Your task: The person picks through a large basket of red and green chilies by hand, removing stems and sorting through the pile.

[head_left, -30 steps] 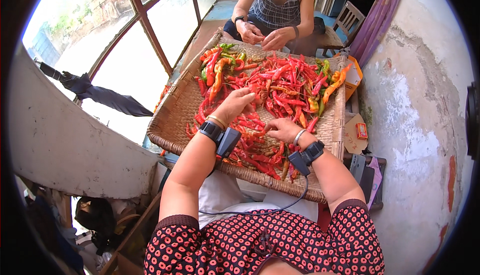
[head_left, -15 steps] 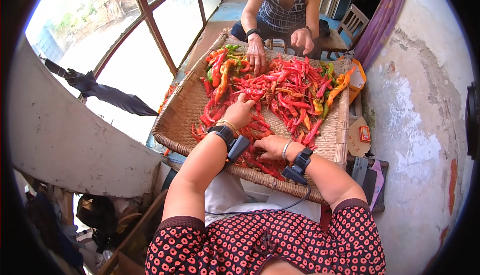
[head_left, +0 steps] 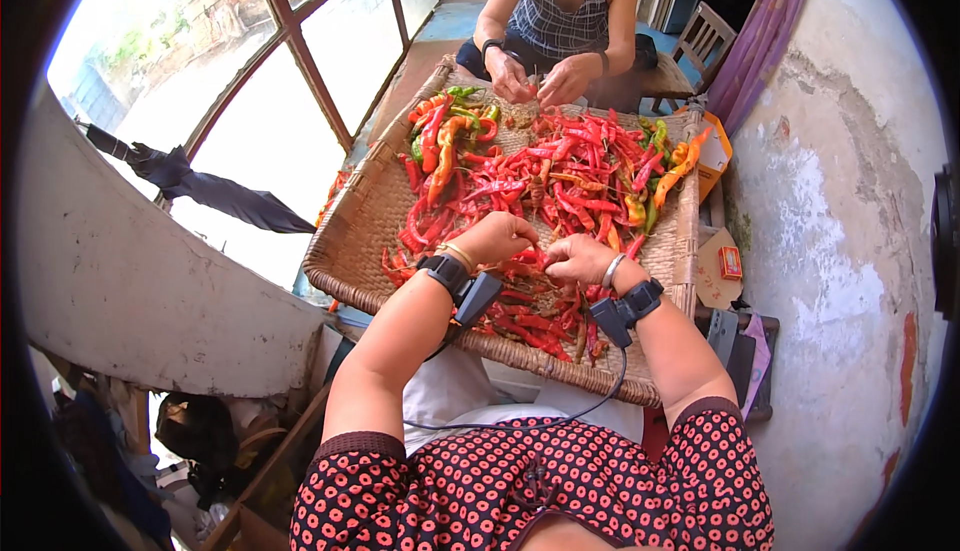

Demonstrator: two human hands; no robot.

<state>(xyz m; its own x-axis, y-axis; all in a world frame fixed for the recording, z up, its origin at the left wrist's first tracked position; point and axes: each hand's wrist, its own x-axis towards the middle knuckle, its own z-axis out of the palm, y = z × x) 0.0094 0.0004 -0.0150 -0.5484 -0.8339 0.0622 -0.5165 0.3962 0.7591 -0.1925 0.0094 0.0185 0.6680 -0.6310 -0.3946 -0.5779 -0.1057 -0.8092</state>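
**Hands Met Over the Chilli Tray**

We saw the woven tray (head_left: 360, 231) fill the middle of the view, the largest thing there, its near rim running across toward 6 o'clock and its far edge toward 12 o'clock. Across it lay the heap of red chillies (head_left: 560, 166), spread from the centre toward 1 o'clock, with a cluster of green and orange chillies (head_left: 450, 136) at about 11 o'clock on the tray.

At 12 o'clock a second person (head_left: 560, 21) sat at the far edge, both hands together just over the chillies there.

At 9 o'clock from the tray a folded dark umbrella (head_left: 200, 186) lay on the pale ledge by the window. At 3 o'clock a small orange box (head_left: 712, 151) stood against the tray's right rim.

Smallest came the 2 hands of the wearer, close together at the near centre of the tray. The left hand (head_left: 492, 239) was curled over the chillies, fingers bent inward; the right hand (head_left: 578, 259) sat just beside it at its 3 o'clock, fingers pinched toward the left. Both rested on the red chillies, and we could not tell whether either actually gripped one. Each wrist carried a dark band with a small device.
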